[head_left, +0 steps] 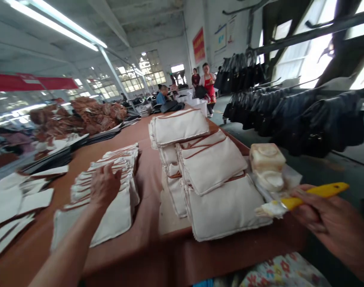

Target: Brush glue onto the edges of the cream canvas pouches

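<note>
While the left hand lies spread on white pieces, the right hand grips a brush crosswise, bristles pointing left.

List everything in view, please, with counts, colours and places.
Brush: one, yellow handle, right
Overlapping pieces: many, cream, left of centre
Stacked pieces: several, cream, centre
Container: one, cream, right
Table: one, brown, foreground
Loose pieces: several, white, left
Crumpled bundles: many, brown, left
Hanging bags: many, dark, right
People: at least three, mixed clothing, background
Lights: several, white, ceiling
Windows: several, bright, background
Sign: one, red, far wall
Left hand: one, on overlapping pieces
Right hand: one, holding brush
</note>
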The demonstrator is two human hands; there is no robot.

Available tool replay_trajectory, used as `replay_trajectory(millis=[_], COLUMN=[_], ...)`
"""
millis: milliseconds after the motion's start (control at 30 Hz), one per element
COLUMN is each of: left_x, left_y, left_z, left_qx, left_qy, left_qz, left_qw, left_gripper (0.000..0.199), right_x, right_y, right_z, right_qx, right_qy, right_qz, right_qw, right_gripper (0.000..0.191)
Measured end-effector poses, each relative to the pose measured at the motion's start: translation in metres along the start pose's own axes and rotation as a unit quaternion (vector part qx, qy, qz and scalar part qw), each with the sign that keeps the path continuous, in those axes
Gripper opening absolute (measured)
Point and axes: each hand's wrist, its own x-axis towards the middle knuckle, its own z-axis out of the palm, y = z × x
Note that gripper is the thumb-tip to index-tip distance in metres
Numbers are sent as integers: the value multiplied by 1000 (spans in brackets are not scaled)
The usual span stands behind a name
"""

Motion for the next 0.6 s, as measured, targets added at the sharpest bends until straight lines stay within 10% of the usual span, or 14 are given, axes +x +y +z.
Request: replay_trajectory(millis=[200,300,600], left_x=[35,54,80], left_y=[229,318,424], left_z=[-10,-18,-9], left_qx=[-224,-213,-166], left_qy=[-65,-131,-206], left_qz=[230,218,152], left_qw=[945,943,952], left_gripper=[39,38,43], right_x=[2,-2,12], right_y=[-8,-9,-17], right_z=[1,-11,-62], right_qx=[45,61,44], right_qy=[19,33,100], right_qz=[4,7,-83], right_qw=[999,998,991], right_gripper=[28,27,25])
